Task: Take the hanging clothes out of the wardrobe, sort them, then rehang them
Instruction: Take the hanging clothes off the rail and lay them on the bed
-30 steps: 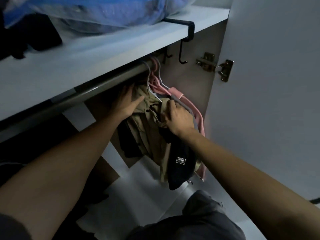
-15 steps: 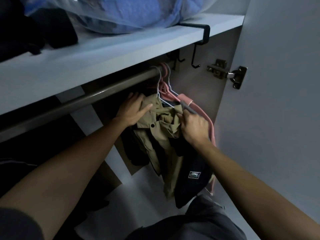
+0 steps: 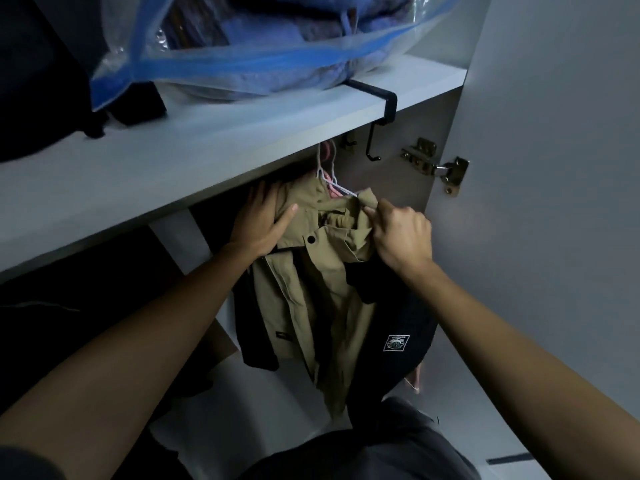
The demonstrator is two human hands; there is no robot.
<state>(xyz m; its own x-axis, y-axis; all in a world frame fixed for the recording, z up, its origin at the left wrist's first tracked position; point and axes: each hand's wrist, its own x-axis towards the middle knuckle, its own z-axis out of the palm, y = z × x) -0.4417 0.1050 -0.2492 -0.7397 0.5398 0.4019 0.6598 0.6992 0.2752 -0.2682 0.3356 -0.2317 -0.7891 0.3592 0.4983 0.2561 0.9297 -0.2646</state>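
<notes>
A khaki jacket (image 3: 311, 292) hangs on white and pink hangers (image 3: 329, 178) under the wardrobe shelf (image 3: 173, 168); the rail is hidden behind the shelf edge. A dark garment with a white square label (image 3: 396, 341) hangs right of it, and another dark piece (image 3: 256, 344) hangs at its left. My left hand (image 3: 263, 220) lies flat on the jacket's left shoulder, fingers straight. My right hand (image 3: 398, 233) pinches the khaki fabric at the jacket's right shoulder, fingers curled.
A clear bag with a blue zip, full of blue bedding (image 3: 270, 46), lies on the shelf beside dark items (image 3: 45, 81). A black hook (image 3: 374, 126) clips over the shelf edge. The open door (image 3: 554, 168) with its brass hinge (image 3: 436, 164) stands at the right.
The camera has tilted up, so the shelf edge now hides the rail. Both hands stay on the khaki jacket; the right hand has shifted up onto its khaki shoulder fabric.
</notes>
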